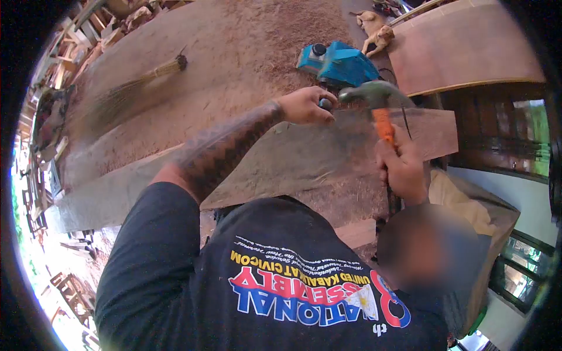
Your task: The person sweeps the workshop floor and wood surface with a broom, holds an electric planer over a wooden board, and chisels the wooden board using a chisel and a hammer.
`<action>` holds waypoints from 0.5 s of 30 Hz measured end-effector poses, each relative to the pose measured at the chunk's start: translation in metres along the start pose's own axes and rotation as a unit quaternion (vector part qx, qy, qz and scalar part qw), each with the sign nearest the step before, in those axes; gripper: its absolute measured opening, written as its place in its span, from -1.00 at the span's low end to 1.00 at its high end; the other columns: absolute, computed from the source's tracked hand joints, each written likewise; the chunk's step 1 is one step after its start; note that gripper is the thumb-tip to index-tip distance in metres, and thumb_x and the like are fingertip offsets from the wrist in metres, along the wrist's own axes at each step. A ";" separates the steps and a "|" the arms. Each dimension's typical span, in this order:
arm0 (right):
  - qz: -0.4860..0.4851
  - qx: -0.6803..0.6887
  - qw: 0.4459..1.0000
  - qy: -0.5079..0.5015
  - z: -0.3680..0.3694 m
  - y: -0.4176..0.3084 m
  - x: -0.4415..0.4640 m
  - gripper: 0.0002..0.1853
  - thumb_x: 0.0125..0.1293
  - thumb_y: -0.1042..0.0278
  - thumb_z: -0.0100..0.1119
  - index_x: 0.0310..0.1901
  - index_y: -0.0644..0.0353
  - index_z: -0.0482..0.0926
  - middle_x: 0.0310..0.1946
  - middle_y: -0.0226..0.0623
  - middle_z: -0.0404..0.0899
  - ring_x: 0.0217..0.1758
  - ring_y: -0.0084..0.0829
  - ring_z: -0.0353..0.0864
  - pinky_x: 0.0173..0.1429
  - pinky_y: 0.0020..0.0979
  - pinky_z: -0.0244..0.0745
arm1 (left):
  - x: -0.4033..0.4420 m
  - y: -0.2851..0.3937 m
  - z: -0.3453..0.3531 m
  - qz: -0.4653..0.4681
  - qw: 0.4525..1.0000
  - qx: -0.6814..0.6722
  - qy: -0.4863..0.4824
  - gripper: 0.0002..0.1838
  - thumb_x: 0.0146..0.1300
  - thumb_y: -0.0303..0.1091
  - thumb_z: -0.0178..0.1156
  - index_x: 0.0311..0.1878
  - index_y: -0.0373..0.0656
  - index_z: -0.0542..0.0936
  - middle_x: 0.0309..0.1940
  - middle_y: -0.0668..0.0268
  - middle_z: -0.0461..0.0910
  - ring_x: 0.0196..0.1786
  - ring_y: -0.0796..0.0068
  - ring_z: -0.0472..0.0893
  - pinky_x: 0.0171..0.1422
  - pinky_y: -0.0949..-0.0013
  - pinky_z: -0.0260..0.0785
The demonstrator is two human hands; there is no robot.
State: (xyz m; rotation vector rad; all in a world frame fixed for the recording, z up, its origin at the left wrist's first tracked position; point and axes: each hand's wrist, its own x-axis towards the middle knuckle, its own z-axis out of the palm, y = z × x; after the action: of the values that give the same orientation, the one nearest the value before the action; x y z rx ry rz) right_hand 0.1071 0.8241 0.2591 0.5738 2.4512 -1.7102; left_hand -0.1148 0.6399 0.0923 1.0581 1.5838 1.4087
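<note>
My right hand (404,167) is wrapped round the orange handle of a hammer (383,124). The hammer's metal head is raised to the left, a little smeared by motion, close to my left hand (307,105). That left hand has its fingers closed at the far edge of a long wooden board (263,158). A small blue-grey round end shows at its fingers; what it belongs to I cannot make out. Just beyond both hands a blue electric planer (345,63) rests, partly behind the hammer head.
A stick broom (140,82) lies on the dusty floor at the left. A dog (377,36) lies at the back, beside a large flat panel (462,50). Wood scraps (96,29) are piled at the far left. A dark wooden panelled piece (497,131) stands at the right.
</note>
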 end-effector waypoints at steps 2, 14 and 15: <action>0.025 0.111 0.993 0.037 -0.004 0.005 -0.005 -0.64 0.73 0.20 0.06 0.40 0.13 0.52 -0.42 -0.47 0.50 -0.55 -0.64 0.47 -0.47 -0.48 0.47 | 0.003 0.009 0.001 -0.023 0.999 0.042 -0.013 -0.64 0.33 -0.19 0.55 -0.05 -0.19 0.61 -0.34 0.45 0.58 -0.32 0.60 0.50 -0.28 0.34 0.38; 0.070 0.138 0.981 0.115 0.003 0.063 -0.011 -0.73 0.72 0.16 0.09 0.24 0.11 0.54 -0.45 -0.49 0.49 -0.58 -0.65 0.45 -0.53 -0.48 0.42 | 0.048 -0.021 0.018 -0.130 0.988 0.073 -0.025 -0.71 0.33 -0.17 0.41 -0.17 -0.14 0.54 -0.46 0.38 0.55 -0.45 0.51 0.56 -0.38 0.27 0.44; 0.073 0.144 0.979 0.121 0.002 0.064 -0.010 -0.73 0.72 0.16 0.10 0.23 0.11 0.55 -0.46 -0.50 0.49 -0.58 -0.65 0.45 -0.53 -0.48 0.42 | 0.047 -0.022 0.019 -0.132 0.989 0.061 -0.033 -0.72 0.34 -0.18 0.40 -0.16 -0.12 0.53 -0.46 0.40 0.54 -0.46 0.53 0.54 -0.39 0.29 0.44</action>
State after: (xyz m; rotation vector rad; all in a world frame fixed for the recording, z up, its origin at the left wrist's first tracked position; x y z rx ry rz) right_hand 0.1386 0.8388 0.2046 1.0219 2.2466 -2.0551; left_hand -0.1172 0.6895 0.0679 0.9150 1.7086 1.1006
